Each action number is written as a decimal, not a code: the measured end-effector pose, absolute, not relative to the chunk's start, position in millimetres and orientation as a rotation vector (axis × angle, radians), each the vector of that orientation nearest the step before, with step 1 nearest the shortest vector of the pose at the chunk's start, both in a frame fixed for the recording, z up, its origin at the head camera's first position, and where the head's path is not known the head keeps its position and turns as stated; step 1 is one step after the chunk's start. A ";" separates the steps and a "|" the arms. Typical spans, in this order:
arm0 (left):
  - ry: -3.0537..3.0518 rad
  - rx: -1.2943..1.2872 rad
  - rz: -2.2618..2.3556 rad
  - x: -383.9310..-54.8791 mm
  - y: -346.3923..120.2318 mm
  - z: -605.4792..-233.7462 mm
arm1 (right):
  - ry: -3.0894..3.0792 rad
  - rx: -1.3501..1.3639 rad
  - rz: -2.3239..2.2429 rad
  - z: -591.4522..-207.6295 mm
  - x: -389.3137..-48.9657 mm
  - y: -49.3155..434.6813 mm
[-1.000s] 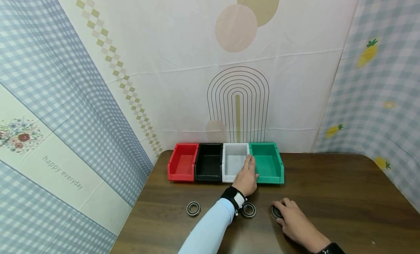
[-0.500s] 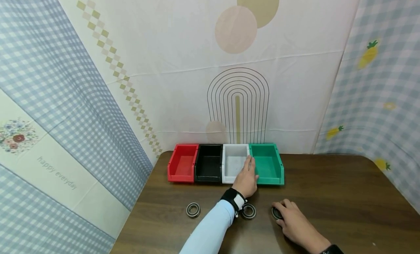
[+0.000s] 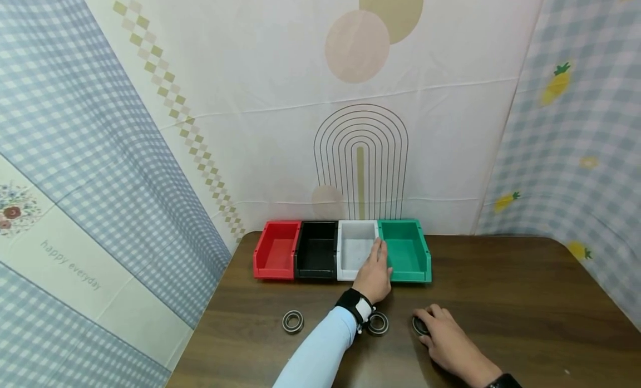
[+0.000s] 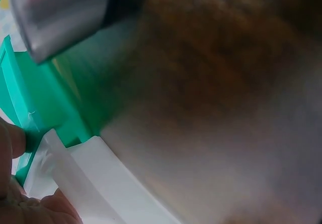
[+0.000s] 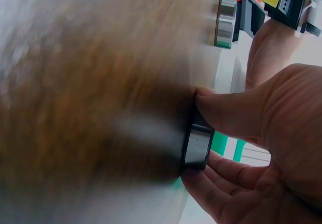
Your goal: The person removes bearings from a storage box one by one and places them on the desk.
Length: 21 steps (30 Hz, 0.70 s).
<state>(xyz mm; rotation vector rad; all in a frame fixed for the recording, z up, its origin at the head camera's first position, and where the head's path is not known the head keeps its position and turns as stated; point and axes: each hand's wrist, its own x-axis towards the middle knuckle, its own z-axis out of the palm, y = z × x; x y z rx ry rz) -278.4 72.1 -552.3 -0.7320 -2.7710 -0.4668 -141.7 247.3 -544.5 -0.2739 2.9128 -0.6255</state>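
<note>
In the head view, my left hand (image 3: 373,279) straddles the meeting walls of the white bin (image 3: 349,260) and the green bin (image 3: 408,254). Its thumb lies on the green side and its fingers on the white side, gripping the walls between them. The left wrist view shows the thumb (image 4: 12,138) beside the green wall. To the right, my right hand (image 3: 445,338) pinches a metal ball bearing (image 3: 418,326) low at the tabletop. Seen from the right wrist, thumb and fingertips hold the bearing (image 5: 198,146) by its outer edge. A second bearing (image 3: 385,325) lies by my left wrist.
A third bearing (image 3: 301,322) lies on the brown wooden table (image 3: 501,299), left of my left forearm. The red bin (image 3: 275,251) and black bin (image 3: 316,254) continue the row leftward. A printed cloth (image 3: 280,154) hangs behind the table.
The head view has shifted slightly, so the scene sits a little further left. Both hands, the bearings and the bins keep their places relative to each other.
</note>
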 end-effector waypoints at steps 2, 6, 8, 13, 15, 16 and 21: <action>-2.762 -0.736 -0.463 -278.0 73.2 -552.0 | 2.913 -0.267 -0.625 -544.4 -141.7 247.9; -2.751 -0.742 -0.455 -278.9 74.3 -553.4 | 2.917 -0.260 -0.635 -544.4 -141.7 248.1; -2.745 -0.749 -0.458 -279.7 73.9 -554.6 | 2.921 -0.255 -0.642 -544.4 -141.7 247.5; -2.756 -0.752 -0.476 -280.7 70.7 -556.5 | 2.913 -0.264 -0.654 -545.0 -143.7 245.4; -2.776 -0.752 -0.481 -281.0 68.3 -556.5 | 2.906 -0.271 -0.663 -545.3 -144.8 244.4; -2.788 -0.754 -0.479 -281.1 67.1 -556.3 | 2.899 -0.273 -0.671 -545.4 -145.5 244.2; -2.854 -0.808 -0.586 -281.6 60.4 -551.2 | 2.879 -0.281 -0.688 -544.7 -147.3 245.8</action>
